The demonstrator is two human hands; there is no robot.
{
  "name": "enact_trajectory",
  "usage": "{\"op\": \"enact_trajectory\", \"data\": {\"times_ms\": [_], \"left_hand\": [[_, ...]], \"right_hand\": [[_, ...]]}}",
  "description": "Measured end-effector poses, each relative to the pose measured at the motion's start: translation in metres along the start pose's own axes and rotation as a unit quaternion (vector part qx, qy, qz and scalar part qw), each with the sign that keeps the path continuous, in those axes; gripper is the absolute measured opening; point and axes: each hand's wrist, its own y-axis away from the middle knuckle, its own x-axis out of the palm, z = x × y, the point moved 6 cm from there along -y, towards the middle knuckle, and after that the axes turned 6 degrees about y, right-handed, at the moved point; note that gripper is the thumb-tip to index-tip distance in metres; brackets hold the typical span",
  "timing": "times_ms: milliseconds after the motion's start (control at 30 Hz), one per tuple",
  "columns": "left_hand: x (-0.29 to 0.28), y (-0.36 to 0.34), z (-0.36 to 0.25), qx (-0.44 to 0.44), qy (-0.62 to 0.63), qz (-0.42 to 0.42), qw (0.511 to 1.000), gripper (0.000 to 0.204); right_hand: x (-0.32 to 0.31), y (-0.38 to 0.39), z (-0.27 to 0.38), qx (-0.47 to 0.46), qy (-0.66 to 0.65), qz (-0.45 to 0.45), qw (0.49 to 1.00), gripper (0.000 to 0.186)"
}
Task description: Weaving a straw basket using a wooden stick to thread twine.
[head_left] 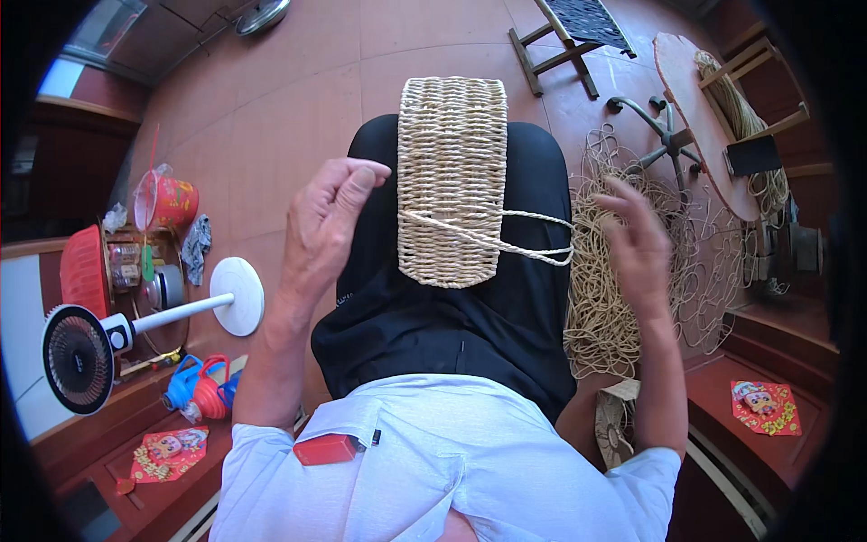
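Note:
A long woven straw piece [452, 163], pale tan with rounded corners, lies across my thighs on black trousers [433, 343]. A twisted straw cord [533, 253] crosses its near part and loops out past its right edge. Just beside the left edge is my left hand [330, 212], thumb and forefinger pressed together; whatever they may pinch is too small to see. My right hand [637, 239] is raised right of the cord loop, slightly blurred, its thumb and fingers apart with nothing visible between them.
A tangled heap of straw cord [605, 307] covers the floor at right, by a wheeled chair base [668, 140]. A folding stool [569, 45] stands far right. At left are a white fan [81, 357], a red bucket [172, 200] and blue and red jugs [212, 388].

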Motion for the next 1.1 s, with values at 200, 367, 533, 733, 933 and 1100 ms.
{"op": "enact_trajectory", "data": {"times_ms": [200, 367, 533, 733, 933, 1100], "left_hand": [[0.039, 0.026, -0.021, -0.043, 0.059, 0.126, 0.989, 0.057], [0.024, 0.021, -0.014, -0.073, 0.107, 0.142, 0.981, 0.067], [-0.018, 0.015, -0.001, -0.078, 0.096, 0.158, 0.980, 0.072], [-0.044, 0.008, 0.020, -0.046, 0.102, 0.036, 0.993, 0.072], [-0.030, 0.000, 0.034, -0.101, 0.142, -0.004, 0.985, 0.065], [-0.015, 0.006, 0.030, -0.119, 0.167, 0.018, 0.979, 0.068]], "right_hand": [[0.080, -0.030, 0.121, -0.007, -0.111, 0.085, 0.990, 0.046], [0.058, -0.022, 0.012, 0.037, -0.118, 0.043, 0.991, 0.037], [-0.178, 0.036, -0.191, 0.152, 0.152, -0.235, 0.948, 0.040], [-0.348, 0.148, -0.282, 0.420, 0.475, -0.204, 0.746, 0.055], [-0.072, -0.004, -0.057, 0.013, -0.019, -0.036, 0.999, 0.040], [0.071, -0.024, 0.113, 0.001, -0.026, 0.099, 0.995, 0.042]]}}
